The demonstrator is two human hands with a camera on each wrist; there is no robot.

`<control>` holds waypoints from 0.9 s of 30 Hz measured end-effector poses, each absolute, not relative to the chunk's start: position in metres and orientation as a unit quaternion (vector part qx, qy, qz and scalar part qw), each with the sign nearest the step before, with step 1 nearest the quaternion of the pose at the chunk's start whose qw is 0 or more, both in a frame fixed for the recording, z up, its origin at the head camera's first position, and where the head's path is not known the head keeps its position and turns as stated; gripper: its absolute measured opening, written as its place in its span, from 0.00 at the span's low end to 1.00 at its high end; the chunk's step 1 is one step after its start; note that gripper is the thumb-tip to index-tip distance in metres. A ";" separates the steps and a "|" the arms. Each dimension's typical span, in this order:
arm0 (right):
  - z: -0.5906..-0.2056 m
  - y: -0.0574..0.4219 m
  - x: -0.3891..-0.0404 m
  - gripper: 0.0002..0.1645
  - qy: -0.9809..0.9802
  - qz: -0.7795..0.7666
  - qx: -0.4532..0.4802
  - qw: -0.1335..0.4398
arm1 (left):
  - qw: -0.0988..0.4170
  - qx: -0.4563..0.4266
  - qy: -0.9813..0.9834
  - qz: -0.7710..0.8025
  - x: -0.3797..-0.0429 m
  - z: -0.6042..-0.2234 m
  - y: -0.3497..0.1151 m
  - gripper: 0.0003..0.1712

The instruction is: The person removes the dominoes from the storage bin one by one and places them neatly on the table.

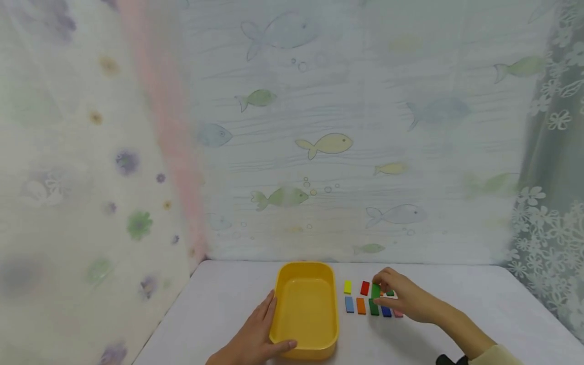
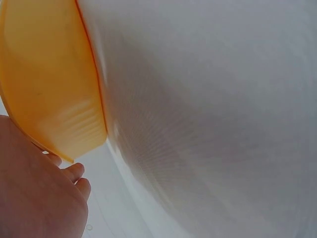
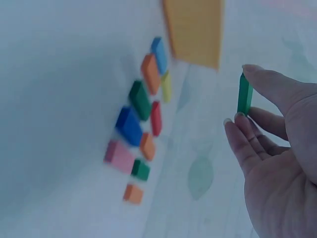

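My right hand (image 1: pixel 403 296) pinches a green block (image 3: pixel 244 95) between thumb and fingertips, held above the rows of blocks. Below it lie a dark green block (image 1: pixel 373 307), a dark blue block (image 1: pixel 386 312) and a pink block (image 3: pixel 120 157), partly covered by the hand in the head view. A red block (image 1: pixel 365 288) and an orange block (image 1: pixel 361 306) lie just left of it. My left hand (image 1: pixel 255 329) holds the yellow plastic tub (image 1: pixel 337 317) at its near left corner, fingers along the left side and thumb at the front rim.
A light blue block (image 1: pixel 349 304) and a yellow block (image 1: pixel 348 287) lie nearest the tub. Small orange (image 3: pixel 133 193) and green (image 3: pixel 140 170) blocks lie at the row's other end. Fish-patterned curtains (image 1: pixel 319 152) hang behind the white table (image 1: pixel 456 299).
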State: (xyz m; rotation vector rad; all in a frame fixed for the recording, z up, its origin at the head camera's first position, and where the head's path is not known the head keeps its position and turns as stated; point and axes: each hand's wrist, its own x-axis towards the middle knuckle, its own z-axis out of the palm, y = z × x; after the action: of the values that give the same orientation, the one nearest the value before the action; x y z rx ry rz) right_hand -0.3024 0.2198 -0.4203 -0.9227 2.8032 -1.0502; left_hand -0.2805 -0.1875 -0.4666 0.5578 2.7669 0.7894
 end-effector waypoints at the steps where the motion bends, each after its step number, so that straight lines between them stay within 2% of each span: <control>1: -0.422 0.226 -0.302 0.21 0.897 -0.333 -0.291 0.001 | 0.105 0.188 0.939 0.269 -0.280 -0.466 -0.188 0.66; 9: -0.442 0.263 -0.304 0.22 0.907 -0.316 -0.280 0.002 | 0.104 0.185 0.940 0.266 -0.280 -0.465 -0.188 0.66; 20: -0.475 0.294 -0.315 0.21 0.931 -0.291 -0.214 0.050 | 0.108 0.187 0.937 0.273 -0.281 -0.471 -0.188 0.67; 27: -0.481 0.300 -0.320 0.20 0.920 -0.302 -0.241 0.064 | 0.102 0.190 0.937 0.274 -0.281 -0.468 -0.189 0.67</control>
State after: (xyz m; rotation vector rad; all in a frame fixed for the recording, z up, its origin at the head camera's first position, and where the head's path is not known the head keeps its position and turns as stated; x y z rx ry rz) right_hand -0.3195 0.2998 -0.4812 -0.7267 2.7794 -0.9118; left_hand -0.2813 -0.1887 -0.4685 0.5610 2.7660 0.8101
